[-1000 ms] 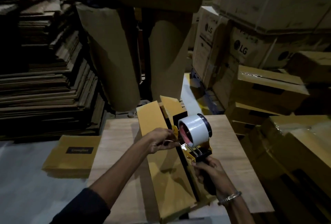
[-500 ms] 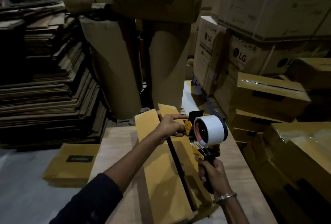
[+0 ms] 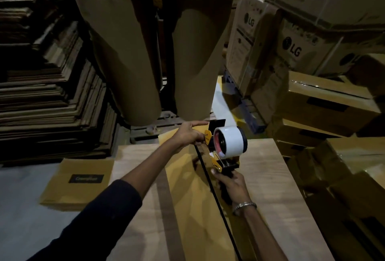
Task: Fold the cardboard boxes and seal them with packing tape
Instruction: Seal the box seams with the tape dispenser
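Long yellow cardboard box (image 3: pixel 187 187) was plain mustard, with a black seam line down its length. Tape dispenser (image 3: pixel 220 156) was black with yellow plates; its tape roll (image 3: pixel 231 143) was white outside, red-pink at the core. Pale wooden table (image 3: pixel 277 208) showed light grain. Flat yellow carton (image 3: pixel 79 183) carried a black label. Brown stacked cartons (image 3: pixel 295 46) bore black LG logos. Sleeve (image 3: pixel 100 219) was dark navy. Wrist bangle (image 3: pixel 244 205) was silver.
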Tool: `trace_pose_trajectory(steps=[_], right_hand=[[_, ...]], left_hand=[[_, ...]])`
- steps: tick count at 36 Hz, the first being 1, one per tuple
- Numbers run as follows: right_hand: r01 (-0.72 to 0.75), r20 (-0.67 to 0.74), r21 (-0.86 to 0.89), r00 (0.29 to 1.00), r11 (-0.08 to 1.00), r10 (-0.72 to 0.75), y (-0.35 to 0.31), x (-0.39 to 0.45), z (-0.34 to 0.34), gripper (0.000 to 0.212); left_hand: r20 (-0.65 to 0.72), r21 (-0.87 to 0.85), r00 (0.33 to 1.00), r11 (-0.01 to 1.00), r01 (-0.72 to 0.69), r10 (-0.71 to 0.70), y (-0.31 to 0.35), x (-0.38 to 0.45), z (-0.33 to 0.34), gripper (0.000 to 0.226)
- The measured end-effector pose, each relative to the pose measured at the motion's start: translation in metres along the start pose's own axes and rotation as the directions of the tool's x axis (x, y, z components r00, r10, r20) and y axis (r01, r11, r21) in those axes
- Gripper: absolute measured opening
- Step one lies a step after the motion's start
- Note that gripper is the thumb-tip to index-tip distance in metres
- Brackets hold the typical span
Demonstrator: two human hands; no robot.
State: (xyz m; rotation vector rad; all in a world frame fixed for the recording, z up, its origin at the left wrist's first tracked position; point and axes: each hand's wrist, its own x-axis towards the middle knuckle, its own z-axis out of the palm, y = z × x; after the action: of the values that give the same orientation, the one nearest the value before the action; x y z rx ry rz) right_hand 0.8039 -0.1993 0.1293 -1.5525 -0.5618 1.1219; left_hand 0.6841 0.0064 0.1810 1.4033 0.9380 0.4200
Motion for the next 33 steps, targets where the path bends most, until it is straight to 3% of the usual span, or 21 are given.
trace_pose_trajectory(steps=[12, 24, 33], right_hand=[[-0.098, -0.073, -0.032, 0.993, 0.995, 0.095, 0.0, 0.108, 0.06, 0.025], [-0.117, -0.122, -0.17, 0.988, 0.978, 0.097, 0.006, 0.159, 0.085, 0.023], [-0.138, -0.13, -0.201, 0.985, 0.97, 0.114, 0.011, 0.168, 0.089, 0.031]], left_hand=[[0.095, 0.019, 0.995, 1.0, 0.011, -0.013, -0.028, 0.116, -0.073, 0.063], [-0.095, -0.167, 0.995, 0.986, 0.006, -0.022, -0.08, 0.155, -0.08, 0.066], [-0.151, -0.261, 0.978, 0.96, 0.1, -0.143, -0.088, 0.166, -0.088, 0.068]])
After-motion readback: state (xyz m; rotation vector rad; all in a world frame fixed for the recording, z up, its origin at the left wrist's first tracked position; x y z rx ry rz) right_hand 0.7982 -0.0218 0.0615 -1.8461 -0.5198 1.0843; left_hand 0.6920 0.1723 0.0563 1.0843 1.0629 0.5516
